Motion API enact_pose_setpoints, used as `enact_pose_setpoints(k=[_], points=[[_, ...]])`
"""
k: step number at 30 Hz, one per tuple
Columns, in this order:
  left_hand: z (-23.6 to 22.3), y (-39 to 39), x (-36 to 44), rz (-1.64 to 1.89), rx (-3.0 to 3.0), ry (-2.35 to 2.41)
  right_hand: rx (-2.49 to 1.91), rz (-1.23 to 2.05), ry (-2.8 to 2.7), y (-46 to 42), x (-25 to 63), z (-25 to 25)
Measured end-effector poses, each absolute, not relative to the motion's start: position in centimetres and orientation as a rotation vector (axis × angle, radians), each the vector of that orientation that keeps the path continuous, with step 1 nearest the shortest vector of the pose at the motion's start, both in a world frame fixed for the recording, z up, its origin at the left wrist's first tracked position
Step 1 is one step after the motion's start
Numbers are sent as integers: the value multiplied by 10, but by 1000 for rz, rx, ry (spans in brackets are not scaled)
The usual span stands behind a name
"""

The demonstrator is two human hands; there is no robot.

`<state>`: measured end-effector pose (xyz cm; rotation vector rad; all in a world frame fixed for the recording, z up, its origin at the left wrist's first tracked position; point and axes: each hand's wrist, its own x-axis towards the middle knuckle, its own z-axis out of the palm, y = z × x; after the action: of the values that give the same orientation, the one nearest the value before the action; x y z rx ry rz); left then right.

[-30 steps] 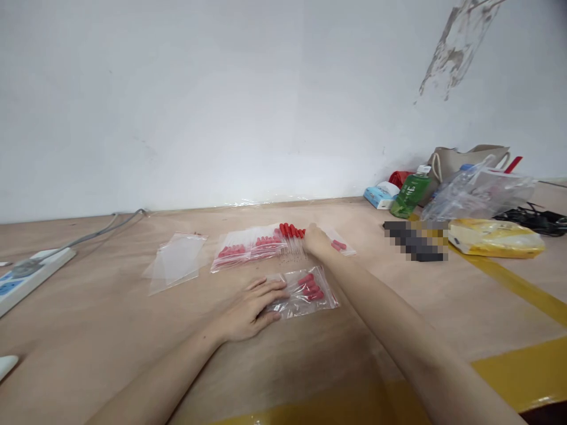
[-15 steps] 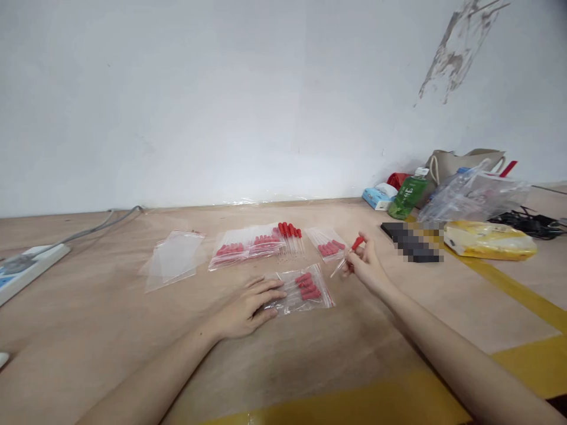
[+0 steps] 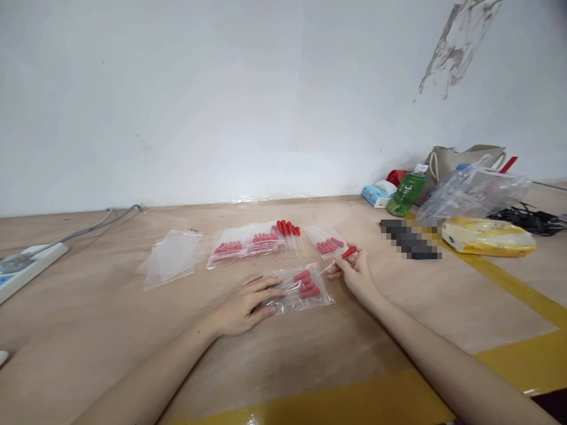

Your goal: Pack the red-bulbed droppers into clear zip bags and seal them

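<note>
My left hand (image 3: 248, 304) lies flat, fingers apart, on the left end of a clear zip bag (image 3: 287, 302). Several droppers with red rubber bulbs (image 3: 309, 291) are inside that bag. Between the fingertips of my right hand (image 3: 357, 273) is a glass dropper (image 3: 349, 252), its bulb up to the right and its thin tube slanting down to the left, close to the bag's right end. Behind them lies another small bag of droppers (image 3: 325, 239). Loose droppers (image 3: 290, 229) stand out beside filled bags (image 3: 239, 245) at the middle.
Flat clear bags (image 3: 175, 257) lie on the left, near a power strip (image 3: 38, 265). To the right are a dark pixelated object (image 3: 410, 239), a yellow packet (image 3: 489, 237), a green bottle (image 3: 407, 192), a blue tissue pack (image 3: 377, 195) and a crumpled plastic bag (image 3: 473, 192).
My right hand has moved left and slightly down with the dropper, bringing its tube to the zip bag's right end. My left hand stays on the bag.
</note>
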<state>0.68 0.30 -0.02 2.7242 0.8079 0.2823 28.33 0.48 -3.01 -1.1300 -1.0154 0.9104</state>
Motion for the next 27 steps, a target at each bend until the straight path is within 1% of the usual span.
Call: enact_pose_setpoints(k=[12, 18, 23, 27], points=[[-2, 4, 7, 273, 2744, 815, -1023, 987, -1031, 0, 282, -32], [-2, 4, 7, 274, 2731, 822, -1063, 1086, -1045, -8, 283, -23], [-1, 3, 8, 305, 2741, 812, -1100, 1015, -957, -5, 287, -26], [-1, 3, 8, 314, 2756, 804, -1128, 1120, -924, -4, 287, -27]])
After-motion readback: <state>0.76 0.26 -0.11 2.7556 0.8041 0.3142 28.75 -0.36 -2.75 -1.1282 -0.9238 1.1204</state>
